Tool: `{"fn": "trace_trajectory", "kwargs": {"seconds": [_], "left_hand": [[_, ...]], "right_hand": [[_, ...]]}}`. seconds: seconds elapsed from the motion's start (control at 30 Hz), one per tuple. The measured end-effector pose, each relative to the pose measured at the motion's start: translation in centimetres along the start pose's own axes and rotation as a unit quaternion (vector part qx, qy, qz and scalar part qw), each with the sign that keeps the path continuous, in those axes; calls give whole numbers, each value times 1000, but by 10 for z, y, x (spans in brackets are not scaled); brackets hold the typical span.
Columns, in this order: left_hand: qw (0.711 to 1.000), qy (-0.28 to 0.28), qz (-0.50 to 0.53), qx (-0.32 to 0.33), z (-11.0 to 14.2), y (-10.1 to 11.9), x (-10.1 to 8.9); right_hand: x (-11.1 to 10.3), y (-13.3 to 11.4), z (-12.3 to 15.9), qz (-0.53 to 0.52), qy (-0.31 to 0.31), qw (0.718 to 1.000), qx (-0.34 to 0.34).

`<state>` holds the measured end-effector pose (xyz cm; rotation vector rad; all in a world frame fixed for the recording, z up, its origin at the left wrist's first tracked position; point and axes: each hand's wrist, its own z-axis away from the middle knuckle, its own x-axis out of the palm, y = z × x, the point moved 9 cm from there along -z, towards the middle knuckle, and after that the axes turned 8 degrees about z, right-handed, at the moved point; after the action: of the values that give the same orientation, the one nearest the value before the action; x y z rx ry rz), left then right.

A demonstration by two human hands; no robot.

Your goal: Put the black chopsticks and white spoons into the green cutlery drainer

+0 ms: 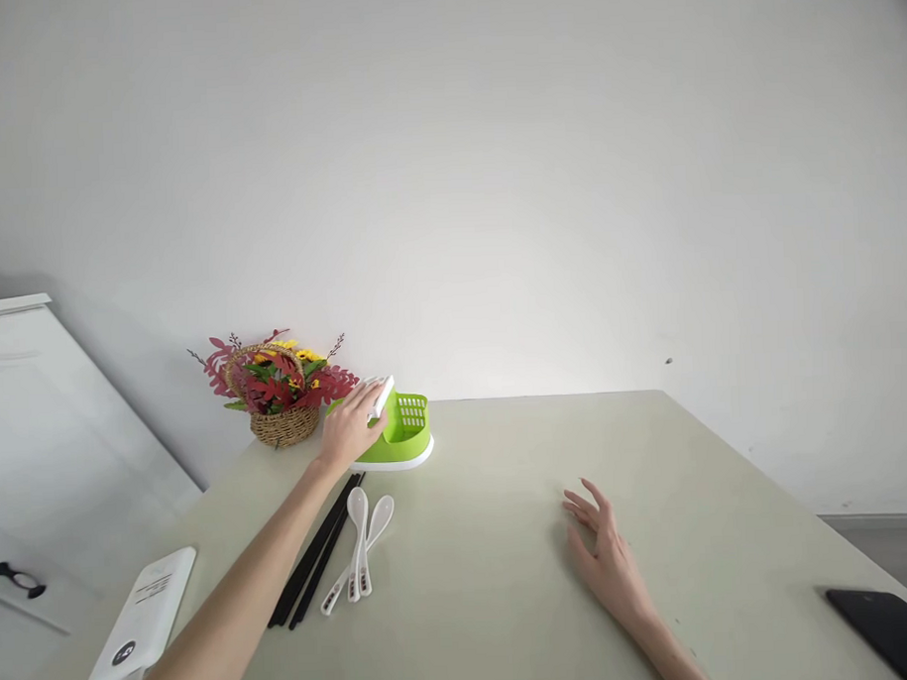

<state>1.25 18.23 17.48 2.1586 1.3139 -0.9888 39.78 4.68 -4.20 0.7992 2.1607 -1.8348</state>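
Observation:
At the back of the table stands a green utensil holder (407,447) with slotted walls and a white base. My left hand (352,423) reaches over it, with fingers and thumb closed on a white lid-like piece (382,396) above its left part. The hand hides where that piece meets the holder. In front of the holder lie black chopsticks (316,561), and beside them white spoons (360,542) overlap with their handles toward me. Farther right, my right hand (604,553) rests at the tabletop, fingers apart and holding nothing.
A wicker basket of artificial flowers (284,425) stands left of the holder, near the wall. A white power bank (145,619) lies at the table's left front, a black phone (891,627) at the right front. A white cabinet (62,443) stands beyond the left edge.

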Motion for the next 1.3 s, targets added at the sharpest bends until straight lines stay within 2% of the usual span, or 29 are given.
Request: {"fn": "trace_trajectory", "kwargs": {"seconds": [0.1, 0.17, 0.27, 0.33, 0.43, 0.5, 0.6, 0.67, 0.8, 0.97, 1.3], "left_hand": [[1000, -13, -5, 5, -2, 1, -4], [1000, -4, -7, 22, 0, 13, -11], [998, 10, 35, 45, 14, 47, -19], [994, -6, 96, 56, 32, 80, -17], [976, -67, 202, 39, 68, 129, -3], [954, -117, 277, 10, 96, 156, 10], [921, -184, 338, -67, 138, 180, 36], [920, -204, 316, -106, 162, 187, 50], [953, -194, 200, -117, 187, 191, 66], [958, -203, 175, -97, 189, 195, 70], [953, -192, 214, -95, 190, 195, 64]], "right_hand": [[2, 2, -1, 0, -6, 1000, 1], [2, 1, -1, -2, -2, 1000, 4], [-1, -1, 1, -7, 14, 1000, 6], [-1, -1, 1, -2, 9, 1000, 7], [1, 3, 1, 8, -10, 1000, 11], [-1, 6, 0, 0, -1, 1000, 12], [-2, 9, -2, -10, 7, 1000, 13], [-2, 11, -2, -3, -2, 1000, 18], [3, 11, -2, -9, -37, 999, 17], [13, 0, 3, -22, -95, 995, -5], [13, -1, 4, 4, -97, 995, 4]]}}
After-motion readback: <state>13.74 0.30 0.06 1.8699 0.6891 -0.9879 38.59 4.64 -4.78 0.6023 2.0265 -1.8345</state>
